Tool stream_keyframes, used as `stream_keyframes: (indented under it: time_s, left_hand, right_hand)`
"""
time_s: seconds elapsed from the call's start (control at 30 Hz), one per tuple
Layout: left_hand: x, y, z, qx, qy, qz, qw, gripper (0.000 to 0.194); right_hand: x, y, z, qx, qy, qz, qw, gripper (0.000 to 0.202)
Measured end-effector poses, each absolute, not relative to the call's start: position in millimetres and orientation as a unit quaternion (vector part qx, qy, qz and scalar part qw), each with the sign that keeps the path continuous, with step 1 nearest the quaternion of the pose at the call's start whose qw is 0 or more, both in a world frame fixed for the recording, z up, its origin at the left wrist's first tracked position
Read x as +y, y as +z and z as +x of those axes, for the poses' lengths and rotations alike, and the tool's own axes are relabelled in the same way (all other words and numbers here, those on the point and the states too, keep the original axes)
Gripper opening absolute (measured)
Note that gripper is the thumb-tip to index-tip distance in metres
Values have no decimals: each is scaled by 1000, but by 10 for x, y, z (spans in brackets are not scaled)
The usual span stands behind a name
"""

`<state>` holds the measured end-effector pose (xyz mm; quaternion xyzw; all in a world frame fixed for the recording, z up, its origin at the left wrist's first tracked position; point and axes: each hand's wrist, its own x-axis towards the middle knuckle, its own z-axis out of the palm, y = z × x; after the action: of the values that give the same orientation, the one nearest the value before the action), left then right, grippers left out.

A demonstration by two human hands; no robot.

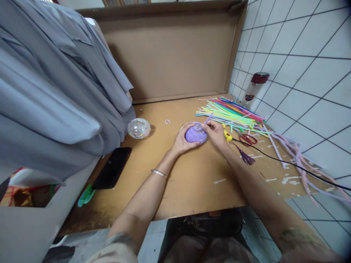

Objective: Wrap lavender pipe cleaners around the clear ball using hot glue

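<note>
My left hand (184,140) is wrapped round the left side of a ball covered in purple pipe cleaner (195,135), its thumb along the bottom. Coils of purple run round the ball, and a paler patch shows near its top. My right hand (215,132) is closed at the ball's upper right, pinching the loose purple pipe cleaner end (210,117) that sticks up past the fingers. Just right of this hand lies a yellow tool with a black cord (227,136), probably a glue gun, partly hidden by the hand.
A clear ball (139,128) and a black phone (112,168) lie left. Coloured pipe cleaners (230,113) are heaped at right, near red-handled scissors (248,138), a purple tassel (246,157) and a bottle (253,89). Cardboard (170,54) stands behind; grey cloth (63,84) hangs left.
</note>
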<state>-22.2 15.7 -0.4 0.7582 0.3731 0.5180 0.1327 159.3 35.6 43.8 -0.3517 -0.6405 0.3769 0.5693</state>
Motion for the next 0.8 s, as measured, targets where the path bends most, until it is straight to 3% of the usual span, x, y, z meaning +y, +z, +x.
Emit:
stream_keyframes:
  time_s: [0.8]
  left_hand:
    - [131, 24, -199, 386, 516, 757, 111, 72]
  right_hand:
    - [345, 441, 1603, -668, 342, -370, 547, 36]
